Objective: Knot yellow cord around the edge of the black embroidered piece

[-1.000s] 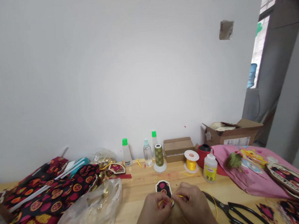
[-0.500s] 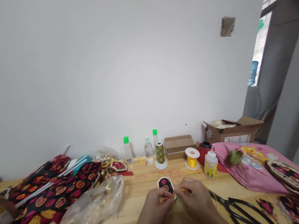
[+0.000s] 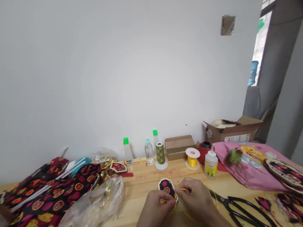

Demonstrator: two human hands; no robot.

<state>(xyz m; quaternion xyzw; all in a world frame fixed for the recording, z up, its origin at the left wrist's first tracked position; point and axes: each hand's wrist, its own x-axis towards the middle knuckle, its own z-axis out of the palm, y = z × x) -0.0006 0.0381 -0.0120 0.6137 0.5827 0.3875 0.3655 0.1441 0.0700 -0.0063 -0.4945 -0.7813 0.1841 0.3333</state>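
Note:
A small plaque (image 3: 166,186), dark printed fabric with a pale scalloped rim, is in front of me at the table's near middle. My left hand (image 3: 157,209) is closed in a pinch at its lower edge, with yellow cord (image 3: 164,201) between thumb and forefinger; the fingers hide part of the plaque. Just to the right, my right hand (image 3: 197,198) also pinches the cord, which shows above its fingertips and loops down past the wrist. Black-handled scissors (image 3: 239,207) lie beside the right wrist.
Behind the hands stand a spool of yellow cord (image 3: 192,160), an olive thread cone (image 3: 160,154), a glue bottle (image 3: 211,164) and a clear bottle (image 3: 149,152). Printed fabric (image 3: 76,190) and a plastic bag (image 3: 95,206) lie left. A pink cloth bag (image 3: 247,176) lies right.
The whole view has shifted slightly. Both hands keep their pinch close together at the plaque, and a bit more yellow cord shows along the plaque's right edge.

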